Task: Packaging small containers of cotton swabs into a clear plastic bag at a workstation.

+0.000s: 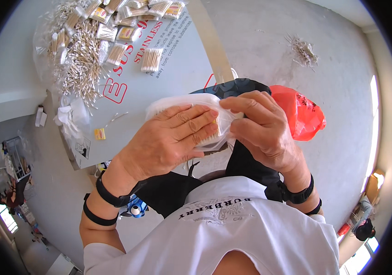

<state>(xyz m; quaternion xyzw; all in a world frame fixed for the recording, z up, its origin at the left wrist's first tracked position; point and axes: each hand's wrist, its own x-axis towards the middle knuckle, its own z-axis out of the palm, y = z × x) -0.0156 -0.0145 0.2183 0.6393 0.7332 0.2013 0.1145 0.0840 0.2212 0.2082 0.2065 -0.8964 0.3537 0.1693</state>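
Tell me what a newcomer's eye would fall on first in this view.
Probably the bright red plastic bag, right of centre beside the right grip. Next comes the white plastic-wrapped packet at the centre, with the left grip laid across it and the right at its right edge. The big heap of loose cotton swabs also stands out, at upper left on the grey surface.

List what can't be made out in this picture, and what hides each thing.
All in the head view:
Middle of the translucent bag: covered by the left hand.
Palm of the right hand: hidden by its own back.
Inside of the red bag: hidden by its plastic.
Topmost swab packs: cut off by the upper edge.
Whether the far-left person holds anything: too small.
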